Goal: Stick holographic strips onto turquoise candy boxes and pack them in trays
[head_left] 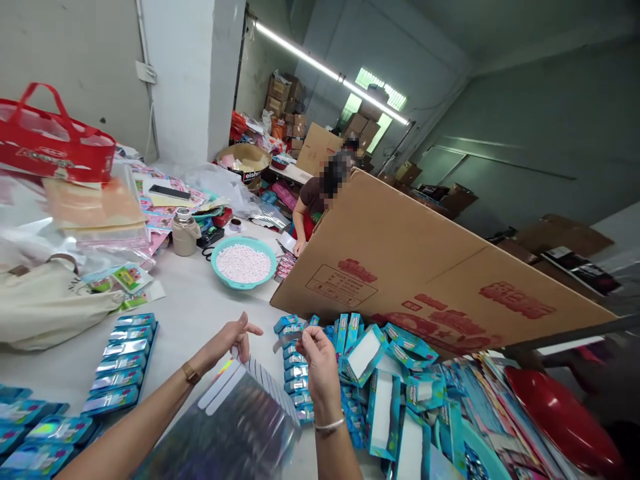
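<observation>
My right hand pinches a small clear strip between thumb and forefinger, raised above the table. My left hand is beside it, fingers apart, with its lower fingers at the top edge of a shiny sheet. Pale strips run along that sheet's upper part. Whether the left fingers touch the sheet, I cannot tell. Behind my right hand stands a row of blue packs with silvery fronts. To its right, blue open-faced boxes with white insides lie heaped.
Another row of blue packs stands at left, with more at the lower left. A turquoise basin of small pale pieces sits ahead, near a beige flask. A big cardboard sheet leans at right, partly hiding a person.
</observation>
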Available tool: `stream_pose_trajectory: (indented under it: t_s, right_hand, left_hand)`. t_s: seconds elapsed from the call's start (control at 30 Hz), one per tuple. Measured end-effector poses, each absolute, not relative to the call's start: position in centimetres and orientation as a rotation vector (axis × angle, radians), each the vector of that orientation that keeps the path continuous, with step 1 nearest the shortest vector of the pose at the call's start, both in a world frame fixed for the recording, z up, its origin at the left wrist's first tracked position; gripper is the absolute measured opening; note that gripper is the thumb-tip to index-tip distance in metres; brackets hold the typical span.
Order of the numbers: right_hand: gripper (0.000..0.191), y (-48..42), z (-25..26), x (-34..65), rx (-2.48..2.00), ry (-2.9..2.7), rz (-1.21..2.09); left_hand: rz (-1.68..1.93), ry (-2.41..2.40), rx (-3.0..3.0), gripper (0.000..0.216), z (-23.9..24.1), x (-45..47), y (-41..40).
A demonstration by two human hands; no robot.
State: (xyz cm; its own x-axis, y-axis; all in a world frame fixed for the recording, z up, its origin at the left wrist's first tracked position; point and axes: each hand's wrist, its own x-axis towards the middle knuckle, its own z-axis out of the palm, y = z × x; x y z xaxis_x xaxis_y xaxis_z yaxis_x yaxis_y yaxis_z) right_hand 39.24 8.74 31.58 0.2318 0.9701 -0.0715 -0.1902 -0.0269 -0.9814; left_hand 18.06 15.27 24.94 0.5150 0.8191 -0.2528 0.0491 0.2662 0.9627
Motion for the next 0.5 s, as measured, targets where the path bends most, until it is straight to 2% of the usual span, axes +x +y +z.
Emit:
stream_pose_trajectory:
  t_s: [0.17, 0.3, 0.5]
  right_hand:
    - [0.03, 9.9, 30.0, 39.0, -1.208, -0.749, 1.268]
    - [0.034, 10.7, 28.6, 39.0, -1.237, -0.734, 1.272]
    - [0.033, 13.3, 22.0, 39.5, -1.377, -0.871, 0.949]
  left_hand:
    - [0.573, 0.764, 1.401, 0.08, 26.7, 20.0, 14.5]
    - [0.474, 0.827, 1.396, 0.069, 26.7, 21.5, 14.7]
    - [0.359, 1.044, 1.526, 0.049, 24.7, 22.6, 17.4]
